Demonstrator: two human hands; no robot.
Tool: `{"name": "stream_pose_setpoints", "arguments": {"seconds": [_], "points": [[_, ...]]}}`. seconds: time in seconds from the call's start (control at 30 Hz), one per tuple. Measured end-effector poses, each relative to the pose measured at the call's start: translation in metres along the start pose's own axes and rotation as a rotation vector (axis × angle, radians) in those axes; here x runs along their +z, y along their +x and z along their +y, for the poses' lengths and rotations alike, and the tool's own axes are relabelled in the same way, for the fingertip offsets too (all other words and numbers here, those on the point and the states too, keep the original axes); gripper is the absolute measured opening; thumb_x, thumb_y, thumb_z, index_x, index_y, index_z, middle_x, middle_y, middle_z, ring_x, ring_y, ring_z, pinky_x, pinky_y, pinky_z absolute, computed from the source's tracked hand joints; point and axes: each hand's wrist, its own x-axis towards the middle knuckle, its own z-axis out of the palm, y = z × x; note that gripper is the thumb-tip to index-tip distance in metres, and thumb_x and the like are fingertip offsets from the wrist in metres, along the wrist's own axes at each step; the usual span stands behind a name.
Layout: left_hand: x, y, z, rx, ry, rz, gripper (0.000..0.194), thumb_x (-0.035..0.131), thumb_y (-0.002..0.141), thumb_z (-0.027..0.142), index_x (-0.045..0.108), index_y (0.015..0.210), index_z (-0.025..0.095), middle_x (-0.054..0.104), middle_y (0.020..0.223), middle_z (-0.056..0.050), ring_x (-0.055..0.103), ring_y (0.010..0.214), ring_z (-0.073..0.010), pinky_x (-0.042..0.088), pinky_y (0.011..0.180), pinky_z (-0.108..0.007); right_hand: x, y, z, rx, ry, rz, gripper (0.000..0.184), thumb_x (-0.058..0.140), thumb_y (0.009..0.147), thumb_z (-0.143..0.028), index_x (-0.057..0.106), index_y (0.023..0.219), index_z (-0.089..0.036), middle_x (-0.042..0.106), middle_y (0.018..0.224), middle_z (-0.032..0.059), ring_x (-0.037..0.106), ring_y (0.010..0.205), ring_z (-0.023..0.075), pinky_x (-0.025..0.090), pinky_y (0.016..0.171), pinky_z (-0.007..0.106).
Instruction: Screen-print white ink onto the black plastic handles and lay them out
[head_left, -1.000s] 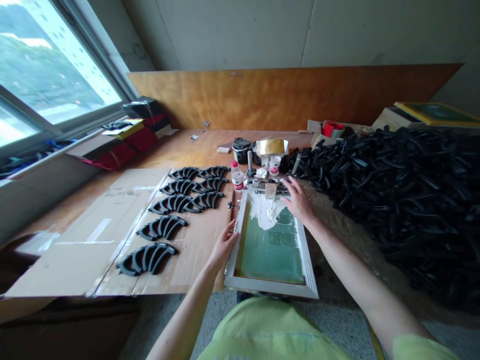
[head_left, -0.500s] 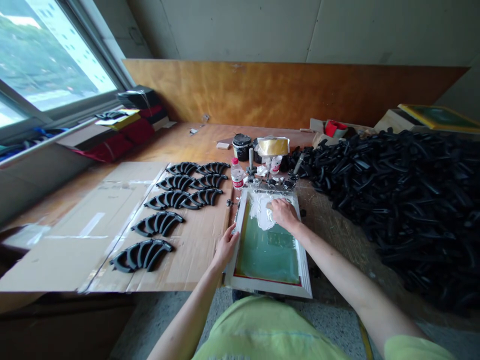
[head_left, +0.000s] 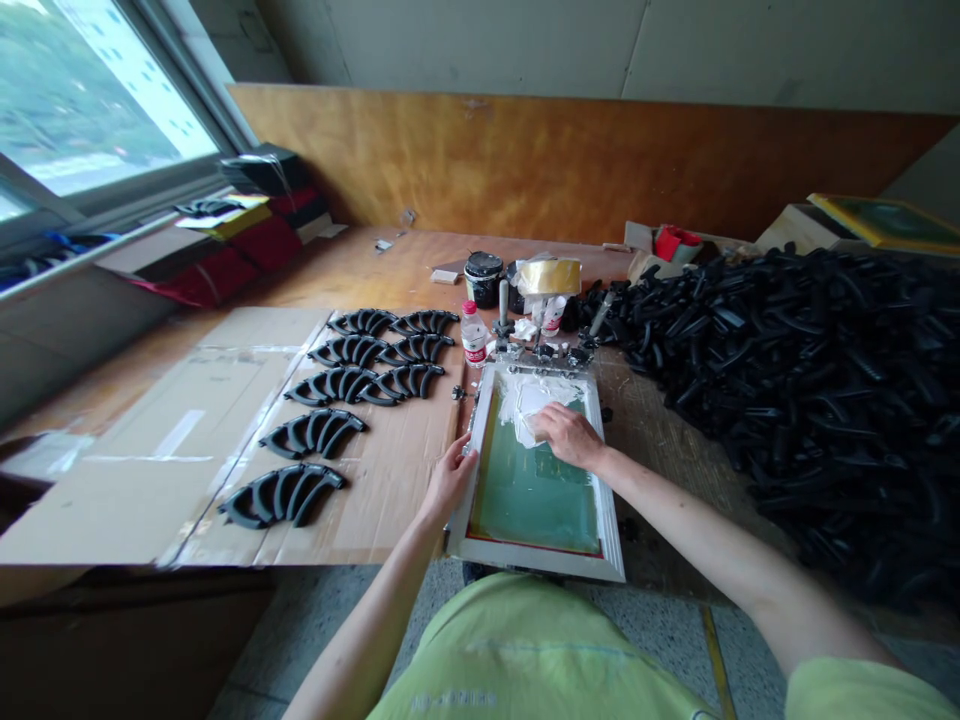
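Note:
A screen-printing frame (head_left: 611, 540) with a pale border and green mesh lies in front of me. My left hand (head_left: 452, 476) grips its left border, thumb on top; some fingers are hidden. White ink (head_left: 534, 397) is smeared thickly across the mesh's far part. Over the near edge of that ink, my right hand (head_left: 568, 434) is closed on a small scraper, mostly hidden by the fingers. Metal hinge clamps (head_left: 544, 357) hold the frame's far end. To the left, curved black plastic pieces (head_left: 311, 432) lie in fanned rows on flattened cardboard (head_left: 375, 500).
A large heap of black plastic pieces (head_left: 795, 370) covers the right side. Beyond the clamps stand a red-capped bottle (head_left: 474, 335), a dark ink tub (head_left: 484, 280) and a roll of yellowish tape (head_left: 550, 277). An upright wooden board (head_left: 525, 165) backs the table.
My right hand has moved slightly toward me over the mesh, drawing along the white ink. My left hand stays on the frame's border. The view has tilted a little.

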Motion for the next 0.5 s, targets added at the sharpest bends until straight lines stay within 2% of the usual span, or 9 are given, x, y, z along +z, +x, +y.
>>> {"name": "stream_pose_setpoints", "arguments": {"seconds": [0.1,0.17,0.23,0.3,0.37,0.43,0.5], "points": [[0.000,-0.002,0.004,-0.022,-0.070,-0.040,0.066,0.058,0.078,0.055,0.053,0.132,0.019,0.065,0.073,-0.001,0.058,0.061,-0.0144,0.046,0.057,-0.025,0.003,-0.010,-0.003,-0.073,0.053,-0.015,0.026,0.048,0.083,-0.008,0.067,0.098,-0.018,0.065,0.096,0.0078,0.056,0.100,0.0215,0.043,0.088,0.032],[-0.002,-0.003,0.010,-0.051,-0.122,-0.058,0.069,0.059,0.076,0.054,0.051,0.135,0.018,0.063,0.071,0.000,0.057,0.059,-0.0139,0.045,0.054,-0.024,-0.002,-0.003,0.000,-0.020,0.096,0.003,0.018,0.054,0.086,-0.017,0.067,0.098,-0.020,0.066,0.092,0.0055,0.059,0.092,0.0201,0.045,0.083,0.031],[-0.006,-0.007,0.021,-0.087,-0.182,-0.086,0.073,0.062,0.075,0.053,0.047,0.138,0.018,0.064,0.071,0.000,0.057,0.058,-0.0136,0.044,0.053,-0.023,-0.012,0.018,0.007,0.086,0.109,0.054,0.023,0.061,0.086,-0.026,0.065,0.109,-0.024,0.067,0.097,0.0036,0.060,0.089,0.0191,0.046,0.080,0.030],[-0.014,-0.011,0.038,-0.108,-0.233,-0.125,0.077,0.064,0.073,0.053,0.045,0.139,0.020,0.065,0.072,0.000,0.057,0.057,-0.0131,0.043,0.051,-0.022,-0.025,0.043,0.020,0.191,0.090,0.107,0.042,0.065,0.084,-0.029,0.057,0.125,-0.029,0.067,0.104,0.0025,0.061,0.088,0.0187,0.046,0.079,0.029],[-0.024,-0.015,0.060,-0.098,-0.252,-0.146,0.071,0.063,0.073,0.056,0.052,0.134,0.020,0.064,0.069,0.001,0.055,0.053,-0.0120,0.040,0.048,-0.021,-0.039,0.058,0.041,0.284,0.073,0.172,0.051,0.064,0.085,-0.031,0.049,0.134,-0.031,0.067,0.105,0.0027,0.062,0.083,0.0184,0.046,0.075,0.028],[-0.031,-0.016,0.086,-0.060,-0.251,-0.133,0.060,0.058,0.076,0.061,0.063,0.119,0.019,0.063,0.067,0.000,0.053,0.051,-0.0112,0.038,0.045,-0.020,-0.051,0.055,0.066,0.398,0.079,0.288,0.043,0.057,0.088,-0.032,0.052,0.131,-0.026,0.069,0.097,0.0040,0.062,0.079,0.0184,0.045,0.073,0.028],[-0.034,-0.013,0.113,0.021,-0.301,-0.093,0.056,0.052,0.079,0.065,0.068,0.105,0.018,0.064,0.073,-0.002,0.055,0.055,-0.0120,0.041,0.047,-0.021,-0.055,0.036,0.090,0.545,0.101,0.400,0.029,0.049,0.092,-0.031,0.060,0.116,-0.020,0.069,0.089,0.0058,0.062,0.077,0.0186,0.045,0.073,0.029]]}}
